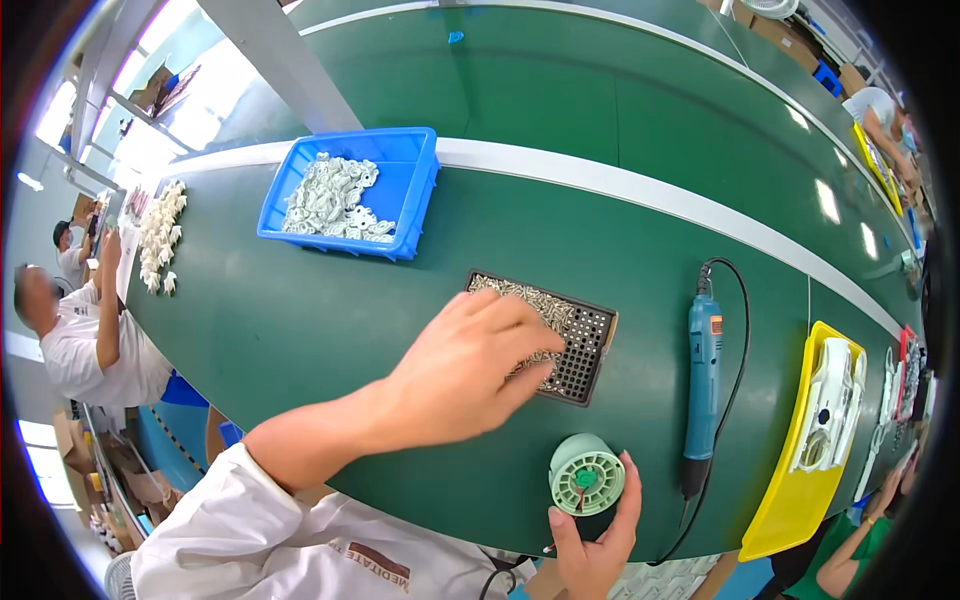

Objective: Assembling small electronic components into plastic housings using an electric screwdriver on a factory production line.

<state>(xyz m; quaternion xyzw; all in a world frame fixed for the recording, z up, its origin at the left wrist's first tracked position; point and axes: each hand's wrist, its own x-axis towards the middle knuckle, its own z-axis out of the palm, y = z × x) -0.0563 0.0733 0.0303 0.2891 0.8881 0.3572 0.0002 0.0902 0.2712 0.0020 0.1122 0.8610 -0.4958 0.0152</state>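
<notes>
My left hand [470,365] reaches over a dark tray [592,368] of small metal screws [545,303]. Its thumb and fingers are bent together in a pinch down among the screws, and whatever lies between the tips is hidden. Nearer the table's front edge, my right hand [600,545] grips a round pale-green plastic housing [575,460] between thumb and fingers. The open face of this housing, tilted toward me, shows radial ribs, a darker green centre and a thin reddish wire. Holes in a grid show at the tray's right side.
A teal electric screwdriver [704,370] with a black cord lies right of the tray. Farther right, a yellow tray [775,510] holds white plastic parts [828,405]. A blue bin [410,205] of pale ring-like parts stands far left, near loose cream parts [160,235]. Other people work around the table.
</notes>
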